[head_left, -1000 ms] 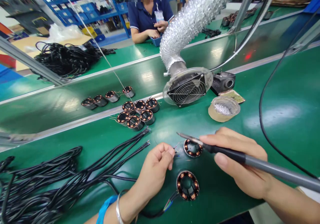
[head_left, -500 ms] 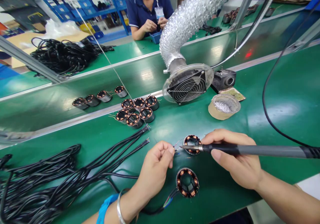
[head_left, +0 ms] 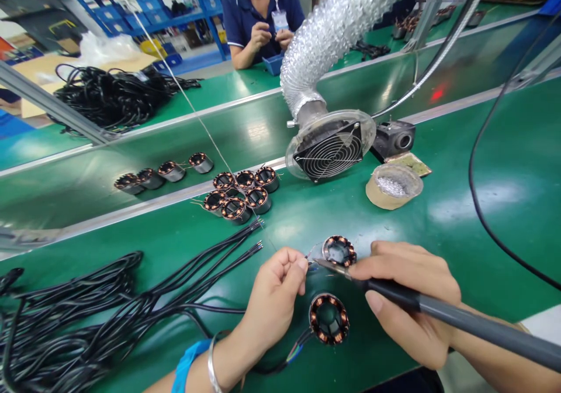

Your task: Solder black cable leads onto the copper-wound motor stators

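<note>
My left hand (head_left: 280, 288) is closed in a pinch on thin wires beside a copper-wound stator (head_left: 339, 251). My right hand (head_left: 407, 299) grips a soldering iron (head_left: 397, 295) with a dark grey handle. Its metal tip points left and lies close to my left fingertips and the wire ends. Nearer the table's front edge, a second stator (head_left: 329, 319) has a black cable with coloured wires at its lower left. A thin solder strand (head_left: 210, 138) slants down from the upper left toward the left hand. Whether tip and wires touch cannot be made out.
Several stators (head_left: 234, 210) stand behind my left hand; more sit on the strip beyond. Black cables (head_left: 87, 323) cover the left. A fan (head_left: 331, 152) on a foil duct hangs ahead, beside a round tub (head_left: 393, 187). A person (head_left: 263, 24) works opposite.
My right hand has turned, so the iron's handle now slants down to the right. My left hand has barely moved. The stators on the far strip have shifted left.
</note>
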`<state>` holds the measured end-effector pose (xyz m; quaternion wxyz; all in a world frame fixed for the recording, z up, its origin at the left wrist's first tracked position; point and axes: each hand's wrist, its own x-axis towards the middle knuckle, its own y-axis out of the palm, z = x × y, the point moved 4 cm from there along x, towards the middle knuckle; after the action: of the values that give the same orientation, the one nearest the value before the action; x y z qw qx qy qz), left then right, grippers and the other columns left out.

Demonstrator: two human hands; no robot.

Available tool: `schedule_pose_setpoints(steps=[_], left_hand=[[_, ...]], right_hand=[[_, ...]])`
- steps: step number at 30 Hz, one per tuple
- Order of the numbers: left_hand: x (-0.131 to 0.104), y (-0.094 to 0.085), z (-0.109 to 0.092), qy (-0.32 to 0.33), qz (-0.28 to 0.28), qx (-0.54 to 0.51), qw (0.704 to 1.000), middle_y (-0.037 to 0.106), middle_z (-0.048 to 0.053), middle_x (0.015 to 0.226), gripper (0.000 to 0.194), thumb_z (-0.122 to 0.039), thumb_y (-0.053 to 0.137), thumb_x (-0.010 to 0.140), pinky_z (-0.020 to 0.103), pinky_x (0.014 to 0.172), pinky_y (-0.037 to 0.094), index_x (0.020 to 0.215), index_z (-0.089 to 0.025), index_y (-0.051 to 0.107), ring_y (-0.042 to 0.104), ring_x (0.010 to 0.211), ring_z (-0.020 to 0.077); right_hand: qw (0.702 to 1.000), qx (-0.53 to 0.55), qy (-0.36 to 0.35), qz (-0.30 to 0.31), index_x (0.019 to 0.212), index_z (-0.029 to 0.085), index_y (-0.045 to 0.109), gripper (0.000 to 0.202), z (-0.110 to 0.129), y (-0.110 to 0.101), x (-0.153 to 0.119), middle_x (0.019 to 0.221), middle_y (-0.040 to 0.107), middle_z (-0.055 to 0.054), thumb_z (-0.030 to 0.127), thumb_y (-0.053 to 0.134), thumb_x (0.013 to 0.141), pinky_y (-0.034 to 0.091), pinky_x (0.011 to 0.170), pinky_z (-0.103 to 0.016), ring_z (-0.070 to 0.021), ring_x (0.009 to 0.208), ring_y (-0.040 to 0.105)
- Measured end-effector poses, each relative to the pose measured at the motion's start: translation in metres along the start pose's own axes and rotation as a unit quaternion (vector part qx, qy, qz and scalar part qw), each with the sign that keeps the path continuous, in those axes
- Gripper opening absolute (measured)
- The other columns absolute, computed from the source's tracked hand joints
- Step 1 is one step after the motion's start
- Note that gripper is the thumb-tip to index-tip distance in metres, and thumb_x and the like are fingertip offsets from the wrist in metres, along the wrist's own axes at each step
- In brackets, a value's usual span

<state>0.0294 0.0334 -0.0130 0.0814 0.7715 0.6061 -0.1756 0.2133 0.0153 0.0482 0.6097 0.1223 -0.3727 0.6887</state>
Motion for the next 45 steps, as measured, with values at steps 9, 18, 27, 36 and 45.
schedule_pose_setpoints(steps=[9,18,27,36,45], left_hand=[[-0.001,0.000,0.002,0.001,-0.007,0.009,1.000,0.043,-0.007,0.057,0.027,-0.041,0.052,0.090,0.023,0.055,0.029,0.074,-0.019,0.052,0.033,0.052,0.0099],[-0.001,0.000,0.001,-0.002,-0.012,0.003,1.000,0.043,-0.007,0.055,0.027,-0.041,0.054,0.088,0.023,0.053,0.028,0.073,-0.019,0.052,0.031,0.050,0.0093],[-0.001,0.000,0.001,0.005,-0.009,-0.004,1.000,0.042,-0.007,0.054,0.028,-0.042,0.054,0.088,0.022,0.052,0.028,0.072,-0.019,0.051,0.028,0.049,0.0088],[0.002,0.000,0.003,0.009,0.019,-0.009,1.000,0.043,-0.007,0.056,0.029,-0.042,0.051,0.092,0.023,0.052,0.025,0.075,-0.019,0.051,0.030,0.051,0.0092],[-0.003,-0.002,-0.006,0.051,0.099,0.056,0.992,0.043,-0.004,0.064,0.037,-0.045,0.043,0.097,0.024,0.057,0.030,0.071,-0.019,0.047,0.037,0.060,0.0116]], right_hand=[[1.000,-0.013,0.008,-0.008,0.093,0.019,0.065,0.024,0.002,-0.007,0.001,0.062,0.062,-0.001,0.013,0.052,0.075,0.035,0.045,-0.029,-0.0134,0.045,0.046],[1.000,-0.001,0.007,-0.018,0.093,0.018,0.066,0.022,0.001,-0.007,0.002,0.065,0.064,-0.001,0.013,0.052,0.077,0.036,0.045,-0.027,-0.0122,0.046,0.046],[1.000,0.004,0.001,-0.027,0.095,0.016,0.066,0.025,0.000,-0.008,0.001,0.066,0.063,-0.002,0.011,0.053,0.075,0.037,0.046,-0.028,-0.0124,0.048,0.047],[0.999,-0.016,-0.016,-0.043,0.120,0.020,0.062,0.038,-0.010,-0.005,0.002,0.082,0.070,-0.002,0.007,0.055,0.084,0.048,0.051,-0.026,-0.0125,0.055,0.058],[0.993,-0.040,-0.072,0.086,0.110,0.020,0.064,0.023,-0.025,0.036,0.004,0.073,0.065,0.000,0.010,0.054,0.092,0.048,0.059,-0.024,-0.0121,0.061,0.059]])
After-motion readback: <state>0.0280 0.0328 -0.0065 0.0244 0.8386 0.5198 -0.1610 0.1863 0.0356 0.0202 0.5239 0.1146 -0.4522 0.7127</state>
